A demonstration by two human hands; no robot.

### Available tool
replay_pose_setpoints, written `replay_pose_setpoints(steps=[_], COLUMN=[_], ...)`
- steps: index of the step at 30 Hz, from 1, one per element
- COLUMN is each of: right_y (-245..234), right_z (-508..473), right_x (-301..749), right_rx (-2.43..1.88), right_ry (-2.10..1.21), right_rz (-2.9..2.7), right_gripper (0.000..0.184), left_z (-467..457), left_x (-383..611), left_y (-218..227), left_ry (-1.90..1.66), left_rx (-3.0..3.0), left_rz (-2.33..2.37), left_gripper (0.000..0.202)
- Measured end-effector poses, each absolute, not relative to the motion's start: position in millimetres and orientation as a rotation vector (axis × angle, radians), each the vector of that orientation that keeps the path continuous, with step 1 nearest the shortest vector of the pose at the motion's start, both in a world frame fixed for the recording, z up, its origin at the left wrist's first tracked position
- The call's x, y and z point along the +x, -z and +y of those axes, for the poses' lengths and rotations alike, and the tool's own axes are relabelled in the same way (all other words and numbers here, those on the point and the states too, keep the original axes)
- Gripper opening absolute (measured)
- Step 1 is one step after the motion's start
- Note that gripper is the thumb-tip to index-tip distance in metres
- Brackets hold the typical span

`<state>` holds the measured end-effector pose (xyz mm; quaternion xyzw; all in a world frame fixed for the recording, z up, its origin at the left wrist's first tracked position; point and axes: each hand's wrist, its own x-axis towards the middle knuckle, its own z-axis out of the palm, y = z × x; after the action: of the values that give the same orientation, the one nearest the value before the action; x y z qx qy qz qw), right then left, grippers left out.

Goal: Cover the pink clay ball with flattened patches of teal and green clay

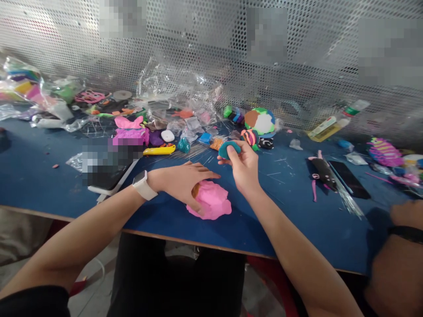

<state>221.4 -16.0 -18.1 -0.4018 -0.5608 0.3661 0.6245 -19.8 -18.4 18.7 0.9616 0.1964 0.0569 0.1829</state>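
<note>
My left hand (180, 180) reaches around the left side of a frilly pink modelling-clay piece (213, 200) on the blue table. Its thumb lies along the near side of the pink piece and the fingers stretch over the far side, steadying it. A bit of brown shows on the pink piece beside the palm. Raised above the table, my right hand (244, 167) pinches a flattened teal clay disc (228, 150) between thumb and fingers. Just beyond the hands are an orange clay lump (216, 143), a blue packet (205, 138) and a teal lump (183, 145).
A yellow utility knife (159, 150) and a phone-like device (114, 174) lie to the left. Clear plastic bags (178, 88) and clay figures line the perforated metal wall. At right are a phone (349, 179), a tipped bottle (340, 121) and another person's arm (396, 264).
</note>
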Motion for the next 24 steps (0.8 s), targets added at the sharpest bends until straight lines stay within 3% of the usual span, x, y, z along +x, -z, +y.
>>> replay_pose_setpoints(steps=[8,17,24], right_y=[24.3,7.4,-3.2], right_z=[-6.1,-12.2,-19.2], right_x=[232.5,229.2,223.0], right_rx=[-0.94,-0.966,-0.947], right_ry=[-0.93,-1.058,-1.119], right_rz=[-1.159,-1.083,-1.049], right_gripper=[0.049,0.072,0.064], left_z=[-33.2,-33.3,-33.3], left_x=[-13.5,-14.8,-16.4], left_y=[-24.3,-32.1,-45.3], left_ry=[-0.134,-0.132,0.029], left_rx=[2.733,2.601,2.501], left_rz=[0.547,0.435,0.482], left_gripper=[0.109,0.106,0.126])
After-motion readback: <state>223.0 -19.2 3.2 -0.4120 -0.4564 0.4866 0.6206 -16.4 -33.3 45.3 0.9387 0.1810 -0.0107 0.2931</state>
